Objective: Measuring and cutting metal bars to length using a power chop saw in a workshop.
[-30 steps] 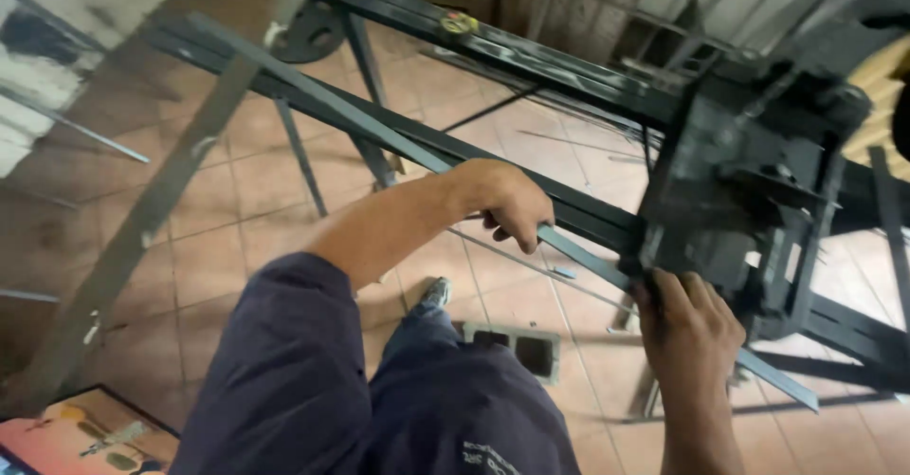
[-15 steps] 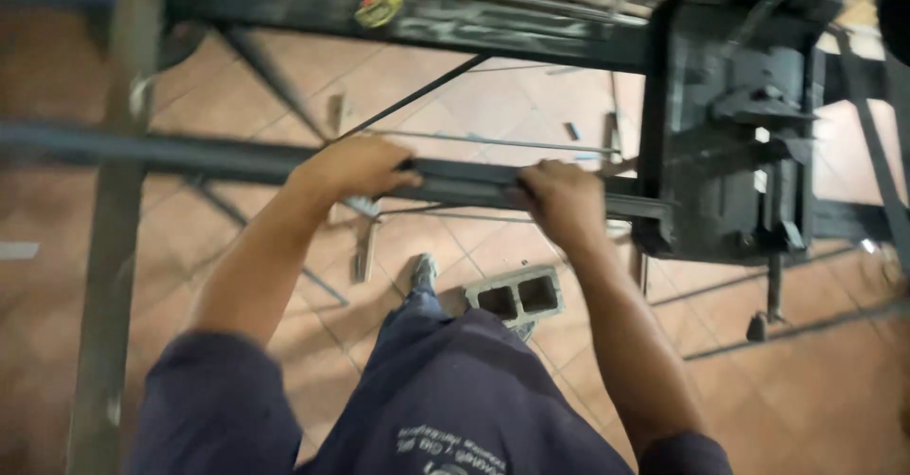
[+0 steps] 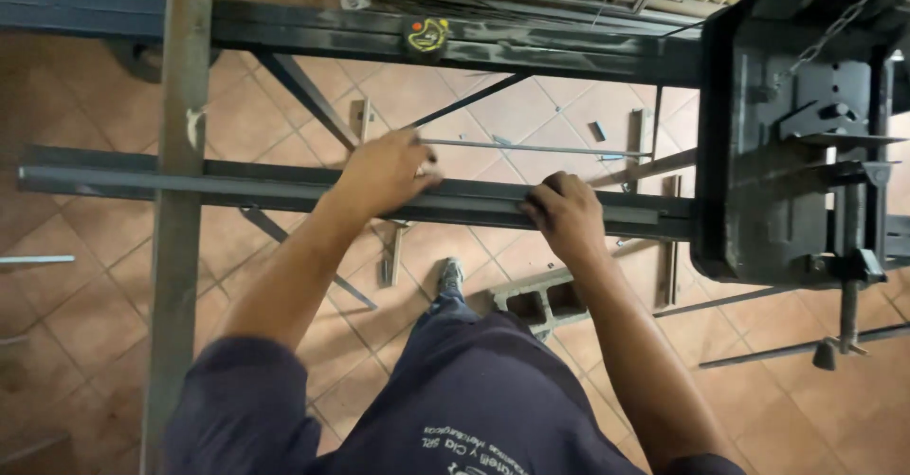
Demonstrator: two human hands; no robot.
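A long dark steel angle bar [image 3: 237,187] runs level across the view, its right end reaching into a black metal machine [image 3: 777,143]. My left hand [image 3: 387,172] lies over the top of the bar near its middle, fingers curled on it. A short way to the right, my right hand [image 3: 565,211] grips the same bar, closer to the machine. Both arms reach forward from a dark blue shirt at the bottom of the view.
A second dark beam [image 3: 332,34] crosses farther back, with a yellow tape measure [image 3: 427,34] resting on it. A grey upright post [image 3: 178,200] stands at the left. On the terracotta tile floor lie a concrete block [image 3: 536,302] and loose metal rods [image 3: 531,147].
The view swung from a slanted look at the frame to a level one. My right hand left the machine and took hold of the bar; my left hand settled on the bar too.
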